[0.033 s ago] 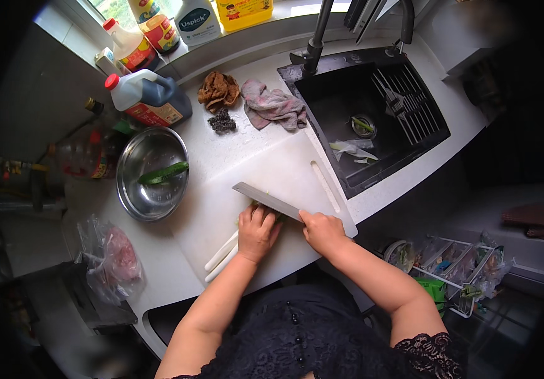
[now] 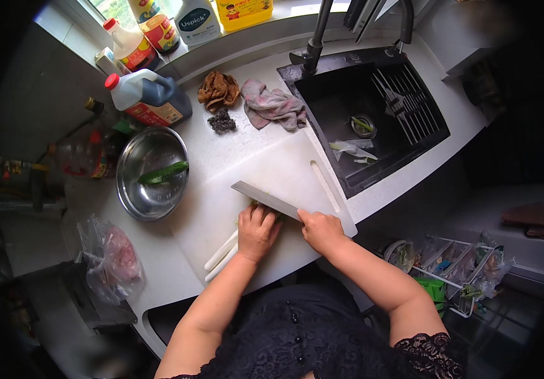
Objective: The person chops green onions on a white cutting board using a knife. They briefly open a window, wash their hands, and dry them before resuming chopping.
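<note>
Head view: one knife point(image 2: 267, 200) gripped in right hand point(image 2: 323, 232); left hand point(image 2: 257, 232) curled over two white stalks point(image 2: 221, 251) on one board point(image 2: 253, 158); one cucumber point(image 2: 163, 174) in bowl point(image 2: 153, 144); board's far side bare, right edge just beside sink point(image 2: 332, 88)

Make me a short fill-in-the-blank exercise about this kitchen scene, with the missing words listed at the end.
1. The knife is gripped by the person's ____ hand.
2. Long pale stalks lie beside the left hand on a cutting board that is ____ in colour.
3. The long vegetable in the metal bowl is ____ in colour.
4. In the picture, the crumpled cloth lies to the ____ of the black sink.

Missing words: right; white; green; left.
</note>
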Motion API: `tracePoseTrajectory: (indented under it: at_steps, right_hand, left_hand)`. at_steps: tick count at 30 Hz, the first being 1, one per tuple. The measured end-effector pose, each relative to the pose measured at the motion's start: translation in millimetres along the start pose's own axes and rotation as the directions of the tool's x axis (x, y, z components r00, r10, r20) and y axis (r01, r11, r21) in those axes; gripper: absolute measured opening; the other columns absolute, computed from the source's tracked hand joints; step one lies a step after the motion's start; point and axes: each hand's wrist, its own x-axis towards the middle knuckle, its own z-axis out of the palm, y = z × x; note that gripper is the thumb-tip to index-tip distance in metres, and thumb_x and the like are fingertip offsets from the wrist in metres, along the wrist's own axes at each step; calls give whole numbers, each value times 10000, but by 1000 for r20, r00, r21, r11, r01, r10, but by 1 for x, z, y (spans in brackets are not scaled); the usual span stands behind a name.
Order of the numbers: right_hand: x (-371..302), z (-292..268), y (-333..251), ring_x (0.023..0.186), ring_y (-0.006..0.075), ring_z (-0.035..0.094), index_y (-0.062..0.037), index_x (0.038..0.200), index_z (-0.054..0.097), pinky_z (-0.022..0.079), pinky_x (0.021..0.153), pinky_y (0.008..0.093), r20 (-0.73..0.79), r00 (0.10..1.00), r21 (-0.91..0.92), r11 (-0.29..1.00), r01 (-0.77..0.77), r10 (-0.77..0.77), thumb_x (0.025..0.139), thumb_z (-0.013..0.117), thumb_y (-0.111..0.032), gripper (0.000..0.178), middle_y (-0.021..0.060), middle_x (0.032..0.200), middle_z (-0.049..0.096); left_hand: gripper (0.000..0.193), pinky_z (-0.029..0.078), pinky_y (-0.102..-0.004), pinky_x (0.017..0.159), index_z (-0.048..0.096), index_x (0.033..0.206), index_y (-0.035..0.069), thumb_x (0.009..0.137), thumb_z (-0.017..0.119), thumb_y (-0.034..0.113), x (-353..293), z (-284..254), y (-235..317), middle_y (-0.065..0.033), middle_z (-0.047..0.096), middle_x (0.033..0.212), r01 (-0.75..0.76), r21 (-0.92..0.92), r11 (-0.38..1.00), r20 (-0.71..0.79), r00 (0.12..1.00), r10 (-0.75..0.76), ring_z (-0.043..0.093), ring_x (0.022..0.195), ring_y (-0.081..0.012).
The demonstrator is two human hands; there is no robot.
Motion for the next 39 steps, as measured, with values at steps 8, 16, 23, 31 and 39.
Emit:
tracePoseTrajectory:
  at_steps: [8, 16, 23, 31, 39]
  right_hand:
    - [-1, -6, 7, 754, 382, 671, -108, 1029, 658, 539, 682, 485, -9, 1000, 56, 998, 19, -19, 825, 582, -160, 223, 187, 806, 684]
    - [7, 0, 3, 757, 380, 674, -114, 1058, 675, 542, 693, 486, -3, 1000, 58, 998, -4, 4, 831, 581, -162, 250, 178, 783, 684]
    - [-1, -10, -7, 760, 374, 673, -136, 1077, 691, 543, 716, 478, 68, 997, 10, 999, -48, 47, 834, 584, -170, 267, 176, 810, 692]
    - [7, -6, -3, 778, 379, 680, -122, 1072, 694, 544, 739, 480, 30, 999, 111, 993, -47, 44, 833, 569, -147, 271, 193, 820, 695]
    - [11, -10, -12, 788, 377, 683, -122, 1060, 701, 549, 734, 477, 137, 989, -11, 998, -58, 59, 825, 565, -141, 272, 189, 831, 700]
  left_hand:
    - [414, 426, -453, 918, 607, 1095, 125, 714, 764, 166, -3, 3, 0, -90, 555, 1188, 3, 21, 1000, -20, 1000, -3, 501, 1121, -341]
    - [397, 427, -449, 920, 608, 1075, 116, 714, 765, 164, -2, 3, -1, -89, 559, 1188, -20, 11, 1000, -43, 999, 21, 506, 1122, -342]
    - [329, 439, -451, 848, 617, 1027, 116, 733, 751, 181, 0, 5, -1, -75, 581, 1154, -36, 32, 999, -91, 995, 39, 525, 1071, -311]
    - [327, 443, -450, 844, 618, 1025, 110, 735, 749, 184, -2, 7, -3, -78, 585, 1153, -49, 32, 998, -87, 995, 51, 525, 1074, -315]
    - [321, 445, -450, 851, 620, 1028, 107, 740, 745, 177, -1, 6, 0, -81, 584, 1163, -42, 31, 999, -104, 994, 45, 523, 1085, -313]
